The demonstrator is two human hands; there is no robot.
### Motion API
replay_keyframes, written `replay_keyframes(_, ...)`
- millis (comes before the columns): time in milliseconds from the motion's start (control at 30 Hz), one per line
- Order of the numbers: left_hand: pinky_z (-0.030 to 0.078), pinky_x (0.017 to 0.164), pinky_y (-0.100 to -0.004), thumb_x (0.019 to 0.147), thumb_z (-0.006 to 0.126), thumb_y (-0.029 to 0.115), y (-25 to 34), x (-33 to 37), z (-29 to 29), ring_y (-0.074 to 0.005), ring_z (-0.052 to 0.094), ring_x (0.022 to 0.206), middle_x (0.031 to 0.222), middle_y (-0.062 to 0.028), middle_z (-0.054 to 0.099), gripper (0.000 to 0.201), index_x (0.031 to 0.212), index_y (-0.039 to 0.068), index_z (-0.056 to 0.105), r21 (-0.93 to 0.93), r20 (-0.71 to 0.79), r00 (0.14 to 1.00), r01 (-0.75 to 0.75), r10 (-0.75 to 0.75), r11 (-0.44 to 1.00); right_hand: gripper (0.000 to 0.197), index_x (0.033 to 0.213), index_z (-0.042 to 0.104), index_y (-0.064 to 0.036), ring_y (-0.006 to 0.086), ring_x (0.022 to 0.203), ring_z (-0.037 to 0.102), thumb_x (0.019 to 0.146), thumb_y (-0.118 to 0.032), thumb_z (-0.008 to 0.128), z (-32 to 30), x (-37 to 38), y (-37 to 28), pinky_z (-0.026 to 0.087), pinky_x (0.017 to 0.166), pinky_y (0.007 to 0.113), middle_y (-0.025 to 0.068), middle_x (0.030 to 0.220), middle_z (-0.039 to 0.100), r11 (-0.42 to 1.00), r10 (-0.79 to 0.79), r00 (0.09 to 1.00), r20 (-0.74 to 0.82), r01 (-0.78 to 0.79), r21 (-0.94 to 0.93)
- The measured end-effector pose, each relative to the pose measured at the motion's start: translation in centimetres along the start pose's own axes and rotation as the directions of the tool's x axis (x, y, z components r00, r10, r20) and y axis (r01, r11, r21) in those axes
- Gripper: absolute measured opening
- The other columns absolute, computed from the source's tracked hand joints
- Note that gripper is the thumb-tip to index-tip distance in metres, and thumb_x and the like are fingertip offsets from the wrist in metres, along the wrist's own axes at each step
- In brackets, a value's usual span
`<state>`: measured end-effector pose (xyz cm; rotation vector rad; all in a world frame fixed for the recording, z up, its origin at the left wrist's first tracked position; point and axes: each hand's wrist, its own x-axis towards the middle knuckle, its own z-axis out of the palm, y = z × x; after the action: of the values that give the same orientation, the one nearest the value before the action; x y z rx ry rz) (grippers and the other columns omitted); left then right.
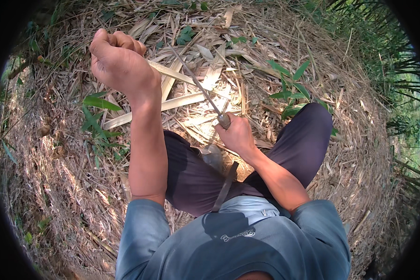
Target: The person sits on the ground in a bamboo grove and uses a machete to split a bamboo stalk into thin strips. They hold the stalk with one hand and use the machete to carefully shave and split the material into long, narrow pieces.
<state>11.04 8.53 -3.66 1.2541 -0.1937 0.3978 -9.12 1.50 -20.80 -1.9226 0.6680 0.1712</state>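
Observation:
My left hand (120, 61) is raised at the upper left, its fingers closed in a fist. A pale, flat bamboo strip (170, 71) comes out beside the fist and runs right to the blade; the fingers hide its other end. My right hand (238, 135), in front of my body, is wrapped round the handle of a long thin knife (194, 79). Its narrow dark blade points up and left, crossing the strip. Below, a second pale strip (182, 101) lies slanted over the litter and passes behind my left forearm.
Dry leaves and split stalks (350, 154) cover the ground. Green leafy shoots stand right (291, 88) and left (98, 121). My bent legs in dark trousers (303, 133) flank my right hand. A dark flat strap (226, 186) juts up at my waist.

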Motion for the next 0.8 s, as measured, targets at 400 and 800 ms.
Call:
replay_keyframes(400,0.022,0.05,-0.0313,0.1,0.036,0.024,-1.5,-0.7,-0.6,-0.0113,0.018,0.05,0.055,0.0026,0.024,0.038,0.064,0.016,0.023,0.077,-0.152,0.988,-0.011,0.023,0.997,0.028,0.099,0.07,0.0011,0.043,0.08,0.07,0.085,-0.023,0.068,2.2,3.0,1.9,0.055,0.078,0.049,0.0244,0.078,0.07,0.993,0.089,0.996,0.012,-0.088,-0.074)
replay_keyframes(800,0.029,0.047,-0.0288,0.101,0.037,0.027,-3.1,0.6,-2.4,-0.0109,0.028,0.048,0.053,0.0023,0.03,0.043,0.061,0.015,0.029,0.042,-0.192,0.977,0.106,-0.096,0.993,0.033,0.101,0.069,0.0028,0.0441,0.076,0.07,0.084,-0.026,0.07,3.3,2.6,1.7,0.057,0.074,0.049,0.0271,0.076,0.069,0.998,0.017,1.0,0.004,-0.017,-0.06)
